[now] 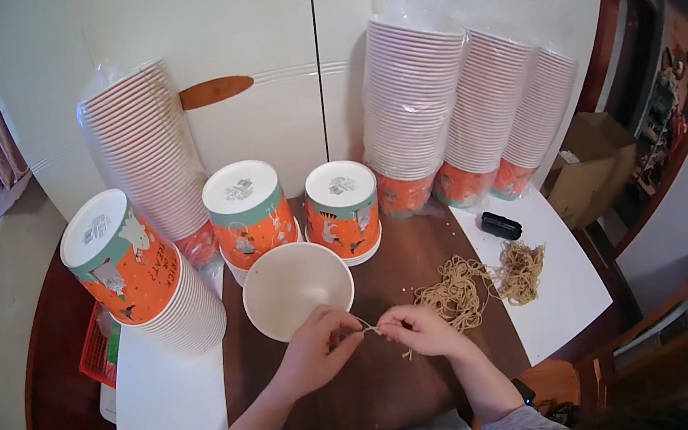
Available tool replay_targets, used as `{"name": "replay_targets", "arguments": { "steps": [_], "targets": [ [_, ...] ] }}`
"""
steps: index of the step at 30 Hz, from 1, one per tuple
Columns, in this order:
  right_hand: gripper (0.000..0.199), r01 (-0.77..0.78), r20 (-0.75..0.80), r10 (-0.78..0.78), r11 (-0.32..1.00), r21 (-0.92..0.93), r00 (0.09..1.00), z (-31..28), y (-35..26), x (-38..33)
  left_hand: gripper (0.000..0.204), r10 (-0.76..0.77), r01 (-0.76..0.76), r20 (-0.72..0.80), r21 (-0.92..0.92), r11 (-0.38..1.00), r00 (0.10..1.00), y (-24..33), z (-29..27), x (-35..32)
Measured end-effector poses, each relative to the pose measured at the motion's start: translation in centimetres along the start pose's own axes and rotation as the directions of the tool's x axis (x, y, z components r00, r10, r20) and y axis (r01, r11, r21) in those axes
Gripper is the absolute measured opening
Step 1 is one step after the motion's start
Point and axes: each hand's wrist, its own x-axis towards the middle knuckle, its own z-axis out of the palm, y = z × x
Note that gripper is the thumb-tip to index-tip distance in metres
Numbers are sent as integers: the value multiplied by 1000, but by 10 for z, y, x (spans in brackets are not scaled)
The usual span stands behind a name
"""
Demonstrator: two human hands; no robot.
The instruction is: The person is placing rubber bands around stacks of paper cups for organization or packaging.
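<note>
Over the table's middle, my left hand point(326, 343) and my right hand point(417, 328) are close together, fingertips pinched on a thin beige string point(369, 328). The string runs between the two hands, with a small loop near the left fingers. Just beyond my left hand stands a white paper bucket point(299, 291), its open mouth tilted toward me. Beside my right hand lies a tangled heap of beige string point(455, 292), and a second heap point(520, 272) sits farther right. A short string end hangs below my right fingers.
Upside-down orange paper buckets point(250, 216) stand behind the open one. A tall nested stack point(152, 281) is at left. Plastic-wrapped bucket stacks point(420, 95) line the back. A small black object point(500, 225) lies near the string. White boards point(564, 270) flank the brown tabletop point(339, 414).
</note>
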Motion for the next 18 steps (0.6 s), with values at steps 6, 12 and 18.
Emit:
{"name": "replay_targets", "arguments": {
  "steps": [6,12,18],
  "targets": [
    [12,-163,-115,171,984,74,979,52,15,-45,12,-232,219,-89,-141,966,969,-27,31,-65],
    [14,-144,-166,190,957,253,968,92,23,-70,14,-401,286,-141,-495,821,905,-40,79,-90],
    [11,-162,-161,214,944,288,963,100,22,-81,9,-520,312,-87,-713,628,849,-36,93,-97]
  ]
}}
